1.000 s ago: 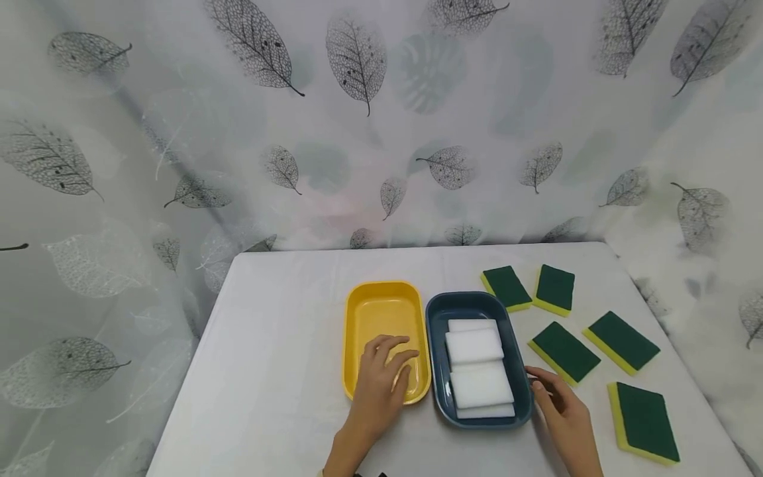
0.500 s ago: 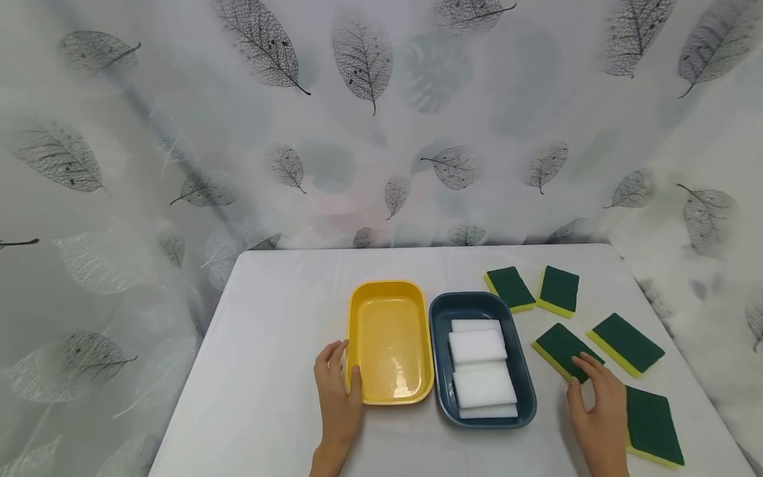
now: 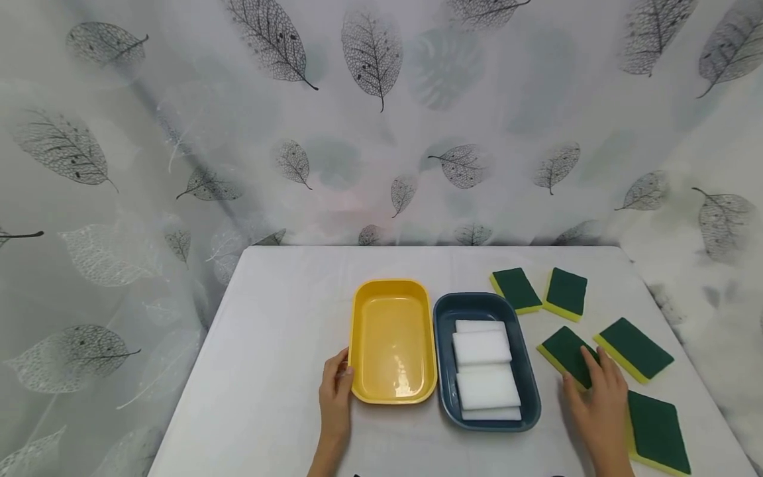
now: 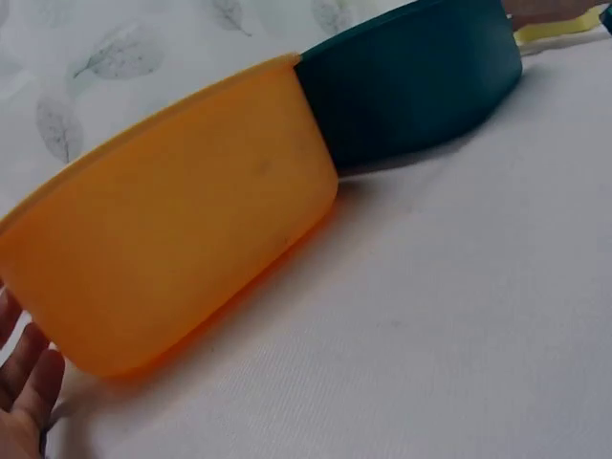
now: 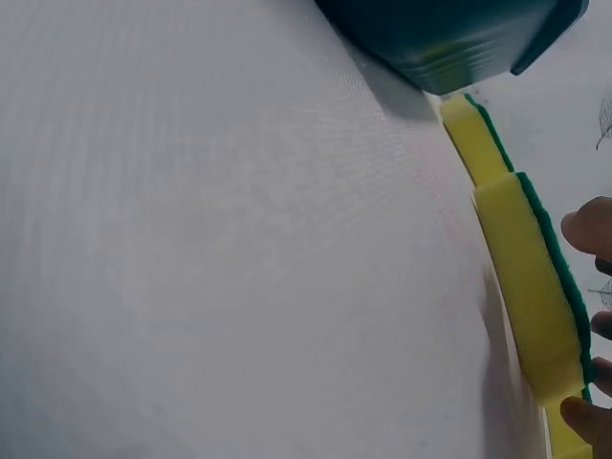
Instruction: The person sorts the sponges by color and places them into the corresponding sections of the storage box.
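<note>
My left hand (image 3: 335, 404) is at the left side of a yellow tray (image 3: 390, 341), its fingers against or close to the outer wall. In the left wrist view those fingers (image 4: 36, 387) lie loosely by the tray's lower corner. Over a green and yellow scrub sponge (image 3: 563, 351) hovers my right hand (image 3: 602, 404), fingers spread across its right end. The right wrist view has the thumb (image 5: 588, 228) apart from the sponge's green face, with other fingertips by its end; whether they touch cannot be told. A dark blue tray (image 3: 441, 331) holds several white foam blocks (image 3: 489, 387).
Other scrub sponges lie flat on the right: two at the back, including one (image 3: 565, 291), one farther right (image 3: 634, 348), and one nearest the front (image 3: 658, 430). Both trays stand side by side on the white-covered table (image 3: 280, 331). A leaf-print curtain (image 3: 369, 132) hangs behind.
My left hand has left the space over the yellow tray for its left side. My right hand has moved from the blue tray's right edge to over a scrub sponge.
</note>
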